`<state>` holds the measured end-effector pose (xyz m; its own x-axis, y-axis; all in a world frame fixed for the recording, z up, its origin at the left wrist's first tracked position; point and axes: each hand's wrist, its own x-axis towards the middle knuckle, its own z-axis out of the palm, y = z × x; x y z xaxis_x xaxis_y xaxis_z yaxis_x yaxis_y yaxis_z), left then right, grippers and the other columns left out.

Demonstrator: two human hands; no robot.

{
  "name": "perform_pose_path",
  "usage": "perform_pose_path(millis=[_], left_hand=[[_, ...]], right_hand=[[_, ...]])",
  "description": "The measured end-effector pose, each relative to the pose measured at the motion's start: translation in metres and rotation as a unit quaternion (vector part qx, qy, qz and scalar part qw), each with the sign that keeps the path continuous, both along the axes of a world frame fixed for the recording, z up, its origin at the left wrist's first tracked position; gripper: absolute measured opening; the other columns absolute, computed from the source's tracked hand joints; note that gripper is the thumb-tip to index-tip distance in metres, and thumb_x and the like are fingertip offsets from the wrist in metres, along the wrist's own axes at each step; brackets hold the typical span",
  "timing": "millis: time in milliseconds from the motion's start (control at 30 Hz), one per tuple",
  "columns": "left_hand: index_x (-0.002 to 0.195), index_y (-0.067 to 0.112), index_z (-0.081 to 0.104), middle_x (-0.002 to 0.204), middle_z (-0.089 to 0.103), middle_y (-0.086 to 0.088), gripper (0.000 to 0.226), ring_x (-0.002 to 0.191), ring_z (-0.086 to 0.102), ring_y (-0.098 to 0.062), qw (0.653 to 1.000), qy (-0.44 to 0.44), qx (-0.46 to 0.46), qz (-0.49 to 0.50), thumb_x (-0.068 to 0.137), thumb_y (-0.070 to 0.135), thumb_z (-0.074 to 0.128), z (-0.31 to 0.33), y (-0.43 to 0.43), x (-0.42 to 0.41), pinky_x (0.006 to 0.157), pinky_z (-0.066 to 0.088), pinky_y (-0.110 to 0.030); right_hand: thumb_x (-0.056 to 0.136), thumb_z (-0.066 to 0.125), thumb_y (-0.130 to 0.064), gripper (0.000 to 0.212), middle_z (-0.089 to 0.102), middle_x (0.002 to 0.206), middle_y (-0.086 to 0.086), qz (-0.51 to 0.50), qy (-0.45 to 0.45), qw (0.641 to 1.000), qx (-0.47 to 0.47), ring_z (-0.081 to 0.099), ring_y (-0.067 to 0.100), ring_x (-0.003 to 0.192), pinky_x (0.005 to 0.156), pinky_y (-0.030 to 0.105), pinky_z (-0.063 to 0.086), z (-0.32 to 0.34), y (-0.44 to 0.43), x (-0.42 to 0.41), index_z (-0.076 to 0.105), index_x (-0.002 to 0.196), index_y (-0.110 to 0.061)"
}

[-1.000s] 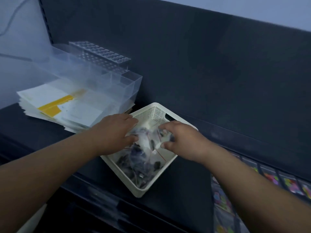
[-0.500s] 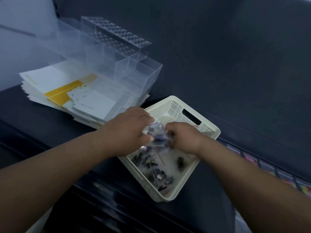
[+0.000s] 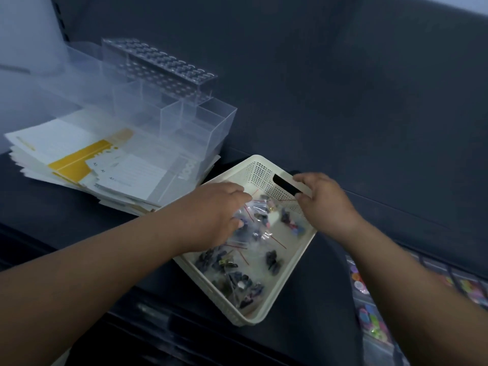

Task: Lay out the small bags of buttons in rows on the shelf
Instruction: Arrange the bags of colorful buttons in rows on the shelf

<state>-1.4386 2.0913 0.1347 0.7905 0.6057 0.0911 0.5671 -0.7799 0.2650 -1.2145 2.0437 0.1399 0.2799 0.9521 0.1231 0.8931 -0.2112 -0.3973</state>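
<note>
Shelf [image 3: 317, 313]: dark, flat and matte, with a dark back wall behind it.
Basket [image 3: 290, 276]: cream plastic, rectangular, with rounded corners; its walls were pierced with small holes and had a slot handle. It stood slantwise at the middle of the shelf, with one corner at the front edge.
Bags [image 3: 237, 281]: small, clear and glossy, with thin red seal lines. They were filled with dark buttons and lay in a loose heap inside the basket.
Left hand [image 3: 211, 217]: reached into the basket; fingers and thumb were curled round a clear bag on top of the heap.
Right hand [image 3: 324, 204]: held the far wall of the basket at the slot handle, fingers over the rim and thumb inside.
Papers [image 3: 66, 151]: a flat stack of white sheets, one with a yellow band, at the left end of the shelf.
Boxes [image 3: 195, 128]: clear hard plastic, square-edged, on the papers; one had a top with rows of round holes.
Packs [image 3: 369, 320]: colourful and blurred, on a lower level to the right.
</note>
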Motion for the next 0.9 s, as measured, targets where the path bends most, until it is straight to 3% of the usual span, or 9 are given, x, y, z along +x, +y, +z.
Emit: perform_pose_path(millis=[167,233,333,400,500,600,667,800,900], left_hand=[[0.15,0.023,0.022,0.158,0.019,-0.002,0.055,0.145,0.014,-0.014,0.995,0.075,-0.058,-0.02,0.098,0.029,0.041,0.0,0.011,0.034,0.114,0.01,-0.023],[0.149,0.023,0.024,0.157,0.022,0.0,0.054,0.144,0.019,-0.017,0.993,0.095,-0.06,-0.042,0.098,0.026,0.04,-0.003,0.014,0.053,0.117,0.015,-0.028],[0.147,0.027,0.029,0.157,0.023,0.003,0.053,0.142,0.022,-0.018,0.987,0.127,-0.047,-0.087,0.095,0.02,0.041,-0.01,0.012,0.081,0.116,0.02,-0.035],[0.14,0.031,0.038,0.152,0.031,0.007,0.052,0.139,0.029,-0.018,0.981,0.143,-0.029,-0.129,0.092,0.014,0.045,-0.017,0.01,0.099,0.113,0.023,-0.034],[0.134,0.027,0.045,0.15,0.033,0.005,0.048,0.138,0.029,-0.019,0.973,0.172,-0.004,-0.152,0.088,0.012,0.046,-0.025,0.011,0.12,0.113,0.025,-0.04],[0.129,0.024,0.05,0.143,0.04,0.002,0.042,0.132,0.036,-0.021,0.972,0.188,0.0,-0.143,0.088,0.02,0.051,-0.03,0.016,0.129,0.109,0.031,-0.042],[0.12,0.022,0.057,0.129,0.049,0.001,0.034,0.122,0.042,-0.021,0.977,0.17,0.007,-0.129,0.086,0.026,0.057,-0.028,0.017,0.128,0.104,0.036,-0.038],[0.083,0.026,0.061,0.102,0.057,0.0,0.008,0.104,0.051,-0.021,0.992,0.089,-0.004,-0.093,0.084,0.019,0.058,-0.027,0.021,0.119,0.09,0.043,-0.032],[0.065,0.027,0.054,0.084,0.056,0.003,0.023,0.084,0.06,-0.018,0.99,0.006,-0.142,-0.025,0.083,0.014,0.062,-0.026,0.028,0.11,0.069,0.047,-0.026]], right_hand=[[0.093,0.047,-0.007,0.046,0.043,0.143,0.005,-0.009,0.062,0.998,-0.018,0.039,0.018,0.132,0.106,0.017,0.023,-0.01,-0.01,0.009,0.044,0.139,-0.012],[0.092,0.046,-0.004,0.046,0.049,0.138,0.004,-0.016,0.113,0.993,-0.004,0.045,0.017,0.128,0.111,0.026,0.03,-0.01,-0.012,0.015,0.048,0.136,-0.014],[0.09,0.043,-0.002,0.044,0.059,0.127,0.002,-0.011,0.154,0.988,0.007,0.054,0.015,0.118,0.105,0.036,0.042,-0.01,-0.013,0.023,0.054,0.129,-0.018],[0.09,0.044,-0.001,0.042,0.06,0.123,-0.001,-0.006,0.152,0.988,0.011,0.055,0.013,0.114,0.102,0.029,0.043,-0.011,-0.015,0.026,0.057,0.125,-0.019],[0.091,0.044,0.001,0.041,0.056,0.123,-0.004,-0.006,0.132,0.991,0.017,0.05,0.005,0.111,0.088,0.004,0.033,-0.013,-0.016,0.027,0.057,0.126,-0.017],[0.091,0.044,0.002,0.042,0.054,0.128,-0.001,-0.007,0.13,0.991,0.023,0.048,0.008,0.118,0.09,0.004,0.027,-0.014,-0.016,0.028,0.055,0.128,-0.014],[0.092,0.044,0.001,0.041,0.054,0.13,0.0,-0.004,0.132,0.991,0.029,0.048,0.01,0.121,0.091,0.005,0.027,-0.015,-0.017,0.028,0.055,0.128,-0.014],[0.091,0.044,0.001,0.041,0.055,0.126,0.001,-0.004,0.155,0.987,0.03,0.051,0.011,0.115,0.092,0.011,0.033,-0.014,-0.019,0.029,0.057,0.126,-0.016],[0.089,0.043,0.0,0.042,0.057,0.123,-0.001,-0.011,0.168,0.985,0.039,0.053,0.011,0.112,0.093,0.018,0.04,-0.013,-0.021,0.029,0.058,0.124,-0.019]])
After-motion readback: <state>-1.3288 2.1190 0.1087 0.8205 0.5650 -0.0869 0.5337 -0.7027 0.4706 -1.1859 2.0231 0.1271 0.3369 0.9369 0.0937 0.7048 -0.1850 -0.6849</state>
